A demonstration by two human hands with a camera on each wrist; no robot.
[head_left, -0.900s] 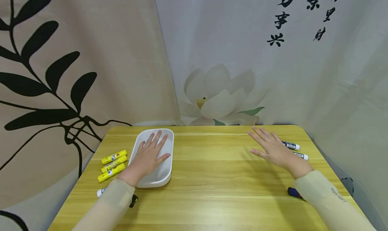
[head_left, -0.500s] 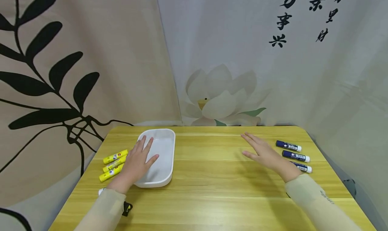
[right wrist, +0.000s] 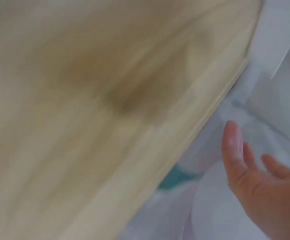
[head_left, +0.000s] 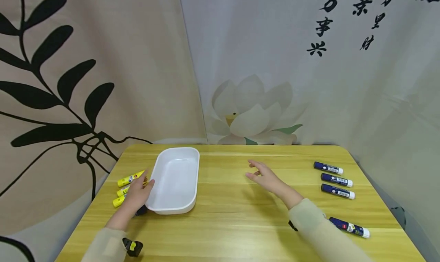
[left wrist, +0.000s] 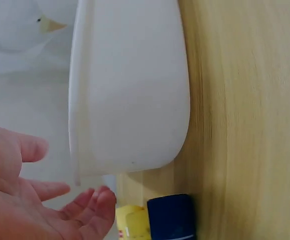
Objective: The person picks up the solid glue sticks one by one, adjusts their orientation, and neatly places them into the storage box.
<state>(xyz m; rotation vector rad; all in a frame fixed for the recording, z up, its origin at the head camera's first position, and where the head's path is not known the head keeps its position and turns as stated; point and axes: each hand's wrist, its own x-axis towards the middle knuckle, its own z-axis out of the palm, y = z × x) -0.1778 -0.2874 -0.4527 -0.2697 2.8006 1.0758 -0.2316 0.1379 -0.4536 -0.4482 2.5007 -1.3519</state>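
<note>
My left hand [head_left: 135, 197] is beside the left wall of a white tray [head_left: 175, 180], over the yellow glue sticks [head_left: 130, 178]. In the left wrist view, its loosely bent fingers [left wrist: 92, 212] hold nothing and lie near the tray's rim. Below them show a yellow stick [left wrist: 135, 222] and the end of a dark blue glue stick [left wrist: 170, 217]. My right hand [head_left: 269, 180] hovers above the table right of the tray, fingers relaxed and holding nothing. The hand hides parts of the yellow sticks.
Several dark blue glue sticks with white caps lie at the right, one of them [head_left: 337, 191] behind the right sleeve and another [head_left: 350, 227] nearer the front. The wooden table [head_left: 223, 231] ends at a printed curtain [head_left: 261, 63].
My left hand has moved from over the tray toward its left side and nearer me. The right hand has swung left and down, uncovering the blue sticks.
</note>
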